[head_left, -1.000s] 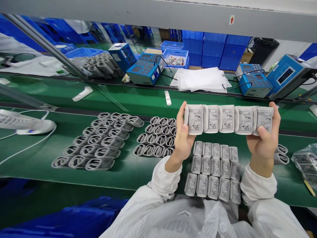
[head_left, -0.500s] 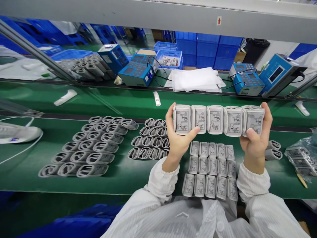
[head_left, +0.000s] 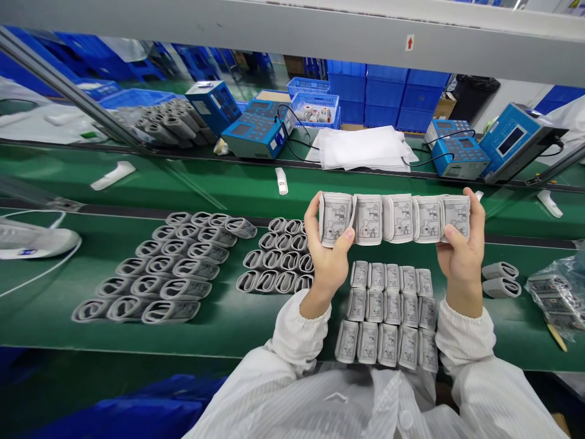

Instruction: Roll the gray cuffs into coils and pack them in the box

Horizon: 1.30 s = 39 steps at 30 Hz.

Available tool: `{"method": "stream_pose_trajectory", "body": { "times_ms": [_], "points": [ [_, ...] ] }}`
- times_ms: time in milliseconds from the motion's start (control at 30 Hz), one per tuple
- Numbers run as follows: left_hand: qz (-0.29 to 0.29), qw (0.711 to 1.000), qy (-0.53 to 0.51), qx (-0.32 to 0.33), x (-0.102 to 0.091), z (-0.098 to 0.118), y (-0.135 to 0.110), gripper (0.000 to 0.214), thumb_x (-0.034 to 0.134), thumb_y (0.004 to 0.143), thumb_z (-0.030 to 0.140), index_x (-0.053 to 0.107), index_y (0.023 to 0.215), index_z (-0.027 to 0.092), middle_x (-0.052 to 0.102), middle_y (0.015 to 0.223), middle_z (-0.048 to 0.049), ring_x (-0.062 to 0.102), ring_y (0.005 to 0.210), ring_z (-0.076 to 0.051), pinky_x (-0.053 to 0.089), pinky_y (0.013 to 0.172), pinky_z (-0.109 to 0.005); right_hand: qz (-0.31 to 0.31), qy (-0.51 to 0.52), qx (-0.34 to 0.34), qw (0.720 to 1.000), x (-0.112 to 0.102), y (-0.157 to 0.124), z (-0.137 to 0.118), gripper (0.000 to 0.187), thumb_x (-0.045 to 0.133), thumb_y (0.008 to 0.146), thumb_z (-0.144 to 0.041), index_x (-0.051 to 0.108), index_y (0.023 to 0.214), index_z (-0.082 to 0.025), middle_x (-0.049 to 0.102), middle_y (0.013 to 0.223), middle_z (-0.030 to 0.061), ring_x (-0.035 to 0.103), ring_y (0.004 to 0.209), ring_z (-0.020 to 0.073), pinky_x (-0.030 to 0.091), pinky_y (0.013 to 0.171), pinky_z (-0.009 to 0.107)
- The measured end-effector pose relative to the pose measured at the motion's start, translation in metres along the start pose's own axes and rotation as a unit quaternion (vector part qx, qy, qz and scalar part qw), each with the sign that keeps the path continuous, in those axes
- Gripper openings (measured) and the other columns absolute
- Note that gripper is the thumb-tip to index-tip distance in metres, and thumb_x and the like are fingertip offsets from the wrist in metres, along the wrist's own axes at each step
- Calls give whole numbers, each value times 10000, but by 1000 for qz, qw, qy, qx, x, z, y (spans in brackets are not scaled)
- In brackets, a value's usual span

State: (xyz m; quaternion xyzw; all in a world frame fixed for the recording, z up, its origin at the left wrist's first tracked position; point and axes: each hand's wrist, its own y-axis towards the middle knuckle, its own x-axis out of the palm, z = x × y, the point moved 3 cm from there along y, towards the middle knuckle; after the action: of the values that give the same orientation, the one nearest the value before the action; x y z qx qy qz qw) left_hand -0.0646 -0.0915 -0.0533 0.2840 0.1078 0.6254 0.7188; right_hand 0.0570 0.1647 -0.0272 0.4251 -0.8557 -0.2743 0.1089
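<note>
A green workbench (head_left: 247,326) is running across the view beneath a grey overhead beam (head_left: 283,30), with blue instruments (head_left: 258,131) and white sheets (head_left: 363,148) lying on the ledge behind and blue crates (head_left: 386,91) standing beyond. Above the bench, a row of five rolled grey cuffs (head_left: 368,221) is spanning the space between the two hands, its printed faces turning toward the wearer. The left hand (head_left: 329,263) is clamping one end of the row, fingers wrapping the outer side and thumb pressing low on the front; the right hand (head_left: 461,262) is gripping the other end in mirror fashion. Neither hand is supporting the middle rolls from below, so inward pressure from both ends is probably holding the line together. Nearer the body, three rows of printed cuffs (head_left: 392,305) are lying five abreast, their faces all showing, an order that likely makes counting easy. To the left, two blocks of rolls, one outer (head_left: 192,269) and one inner (head_left: 280,261), are resting with open ends facing the wearer, the inner partly hidden by the left hand. Beside the right wrist, two loose rolls (head_left: 501,287) are lying near a clear plastic bag (head_left: 558,297).
</note>
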Motion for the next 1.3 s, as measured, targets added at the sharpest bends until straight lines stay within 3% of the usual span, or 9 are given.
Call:
{"method": "stream_pose_trajectory", "body": {
  "times_ms": [167, 433, 700, 867, 1300],
  "points": [
    [0, 1000, -19, -6, -2, 0, 0, 801, 770, 1032, 608, 439, 1727, 385, 564, 1685, -113, 656, 1524, -339, 584, 1273, -508, -2, 16, 21, 1000, 1, -2, -3, 802, 747, 1003, -593, 422, 1726, -472, 628, 1594, 102, 687, 1465, 421, 744, 1002, 563],
    [8, 1000, -15, -12, -5, -5, 5, 848, 832, 979, 619, 474, 1706, 372, 557, 1695, -109, 611, 1569, -345, 538, 1317, -499, 8, 7, -6, 1000, 7, -8, -17, 738, 709, 1026, -565, 436, 1707, -481, 600, 1634, 76, 669, 1483, 396, 728, 1050, 559],
    [11, 995, -80, -59, -10, -10, 11, 783, 839, 956, 605, 522, 1653, 440, 657, 1575, -80, 717, 1418, -311, 686, 1083, -406, 8, 1, 35, 999, 3, -7, -11, 795, 651, 1023, -623, 347, 1745, -492, 570, 1647, 85, 644, 1502, 412, 710, 1082, 597],
    [19, 997, -66, -46, -14, -9, 15, 788, 849, 938, 619, 547, 1640, 428, 678, 1554, -83, 717, 1431, -322, 664, 1147, -446, 20, -4, 52, 998, 4, -8, -15, 851, 660, 1000, -680, 315, 1756, -498, 543, 1664, 98, 601, 1544, 445, 692, 1103, 651],
    [29, 995, -76, -51, -10, -11, 15, 805, 882, 910, 614, 558, 1625, 436, 667, 1557, -75, 693, 1463, -319, 628, 1207, -453, -3, -27, 7, 1000, 6, -9, -13, 796, 586, 1061, -639, 291, 1783, -477, 531, 1717, 76, 623, 1542, 410, 702, 1099, 600]
  ]
}}
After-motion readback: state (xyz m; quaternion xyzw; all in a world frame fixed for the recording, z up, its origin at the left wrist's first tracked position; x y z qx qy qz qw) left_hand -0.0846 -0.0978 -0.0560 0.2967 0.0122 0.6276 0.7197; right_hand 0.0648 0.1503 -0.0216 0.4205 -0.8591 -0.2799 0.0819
